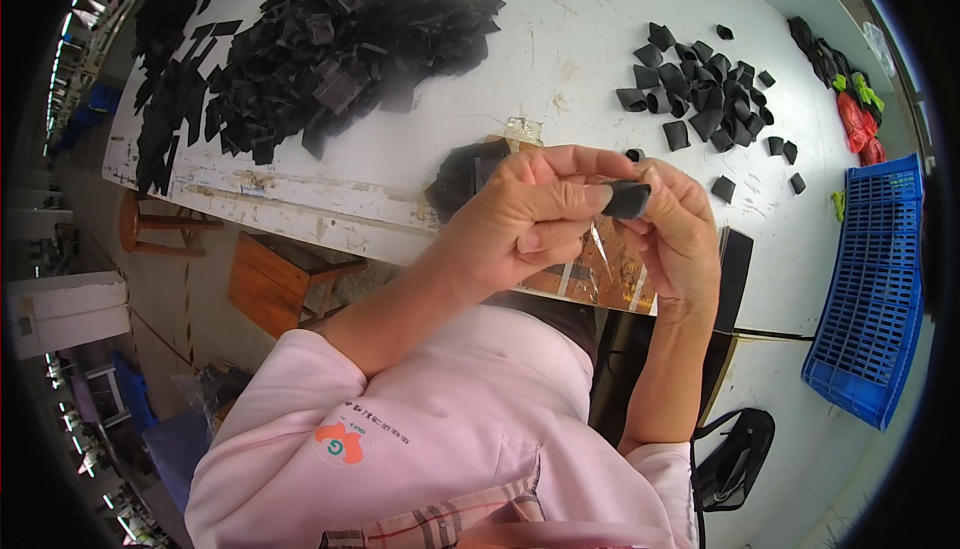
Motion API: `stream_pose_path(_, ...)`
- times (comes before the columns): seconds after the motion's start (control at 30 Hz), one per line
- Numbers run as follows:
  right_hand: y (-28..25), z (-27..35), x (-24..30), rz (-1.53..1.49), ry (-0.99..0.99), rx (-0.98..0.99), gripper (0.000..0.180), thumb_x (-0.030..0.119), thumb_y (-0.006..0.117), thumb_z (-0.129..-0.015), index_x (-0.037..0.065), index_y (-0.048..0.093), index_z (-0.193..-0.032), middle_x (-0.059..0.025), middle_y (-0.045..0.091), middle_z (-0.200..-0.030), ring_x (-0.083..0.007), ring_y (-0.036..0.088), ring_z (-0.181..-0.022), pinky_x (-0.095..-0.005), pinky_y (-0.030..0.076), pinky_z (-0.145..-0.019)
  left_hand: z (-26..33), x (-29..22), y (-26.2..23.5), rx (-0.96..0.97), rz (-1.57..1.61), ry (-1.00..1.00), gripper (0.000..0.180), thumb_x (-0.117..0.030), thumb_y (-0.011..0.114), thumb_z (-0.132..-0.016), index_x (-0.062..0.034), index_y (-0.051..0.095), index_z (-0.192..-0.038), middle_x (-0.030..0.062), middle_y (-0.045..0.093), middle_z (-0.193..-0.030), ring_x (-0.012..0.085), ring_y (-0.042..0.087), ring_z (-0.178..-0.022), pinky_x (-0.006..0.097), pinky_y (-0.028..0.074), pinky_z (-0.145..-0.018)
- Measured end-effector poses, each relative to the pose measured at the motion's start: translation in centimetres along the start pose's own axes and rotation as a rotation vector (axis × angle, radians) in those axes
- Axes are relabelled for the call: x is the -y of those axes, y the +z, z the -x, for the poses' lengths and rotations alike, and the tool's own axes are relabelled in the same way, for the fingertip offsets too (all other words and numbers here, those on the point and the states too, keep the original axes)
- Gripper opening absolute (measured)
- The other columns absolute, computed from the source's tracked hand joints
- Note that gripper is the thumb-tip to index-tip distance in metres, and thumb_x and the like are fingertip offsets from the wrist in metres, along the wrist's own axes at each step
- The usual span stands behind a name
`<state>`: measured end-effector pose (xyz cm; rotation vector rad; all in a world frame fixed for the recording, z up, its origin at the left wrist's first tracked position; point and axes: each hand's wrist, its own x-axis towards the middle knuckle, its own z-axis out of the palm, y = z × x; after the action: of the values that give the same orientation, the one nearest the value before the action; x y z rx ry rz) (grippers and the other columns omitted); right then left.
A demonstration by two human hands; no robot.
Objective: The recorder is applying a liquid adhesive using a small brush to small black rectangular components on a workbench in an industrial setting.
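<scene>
Between my two hands is a small black loop-shaped piece (pixel 627 199), like a short flattened tube; I cannot make out its material. My left hand (pixel 535 204) pinches its left end between thumb and fingers. At the other end, the thumb and fingers of my right hand (pixel 682 219) close on it. Both hands are raised over the near edge of the white table (pixel 560 59), above a brown worn board (pixel 610 274). Partly covered by my left hand, a small stack of dark sheet pieces (pixel 460 181) lies beside the board.
A large heap of flat black pieces (pixel 340 39) covers the table's far left. Looped black pieces (pixel 710 89) lie scattered at the right. A blue plastic crate (pixel 868 294) stands at the right edge, with red and dark bundles (pixel 855 124) behind. Wooden stools (pixel 280 279) stand left.
</scene>
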<state>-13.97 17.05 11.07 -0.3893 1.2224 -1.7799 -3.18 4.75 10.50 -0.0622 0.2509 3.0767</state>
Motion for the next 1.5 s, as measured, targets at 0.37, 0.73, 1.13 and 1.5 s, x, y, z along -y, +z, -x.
stream_pose_path(0.37, -0.5, -0.4, -0.8, 0.178, -0.103, 0.033, 0.03, 0.027, 0.051, -0.087, 0.006, 0.05, -0.065, 0.0052, 0.037, -0.056, -0.0024, 0.03, -0.05, -0.0172, 0.024, -0.043, -0.2, 0.0, -1.7, -0.108, -0.06, 0.029, 0.009, 0.0, 0.056, -0.08, -0.0018, 0.052, -0.088, -0.0002, 0.052, -0.065, 0.0003, 0.036, -0.041, 0.015, 0.027, -0.034)
stream_pose_path(0.73, 0.1, -0.3, 0.7, 0.548, -0.324, -0.046, 0.032, 0.027, 0.051, -0.087, 0.002, 0.051, -0.067, 0.0032, 0.04, -0.055, -0.0043, 0.032, -0.051, -0.0211, 0.027, -0.045, -1.0, 0.1, 0.0, -0.097, -0.599, 0.303, 0.024, -0.003, 0.054, -0.082, 0.0034, 0.046, -0.103, 0.0047, 0.055, -0.076, 0.0021, 0.042, -0.053, 0.014, 0.032, -0.045)
stream_pose_path(1.13, 0.0, 0.7, -0.8, 0.594, -0.508, -0.302, 0.026, 0.024, 0.053, -0.086, -0.002, 0.055, -0.081, -0.0007, 0.048, -0.061, -0.0074, 0.045, -0.056, -0.021, 0.037, -0.052, -1.7, -0.1, 1.0, 0.075, -1.531, 0.78, 0.03, -0.006, 0.058, -0.08, 0.0026, 0.052, -0.108, 0.0091, 0.057, -0.085, 0.0125, 0.052, -0.077, 0.022, 0.039, -0.074)
stream_pose_path(1.5, 0.6, 1.3, -0.9, 1.113, -0.906, -0.229, 0.023, 0.009, 0.068, -0.067, 0.002, 0.057, -0.085, -0.0076, 0.054, -0.076, -0.0187, 0.053, -0.058, -0.0273, 0.042, -0.049, -1.4, -0.2, 0.6, 0.055, -1.23, 0.669, 0.012, 0.006, 0.057, -0.076, 0.0019, 0.06, -0.086, 0.0065, 0.056, -0.086, 0.0103, 0.054, -0.078, 0.021, 0.045, -0.07)
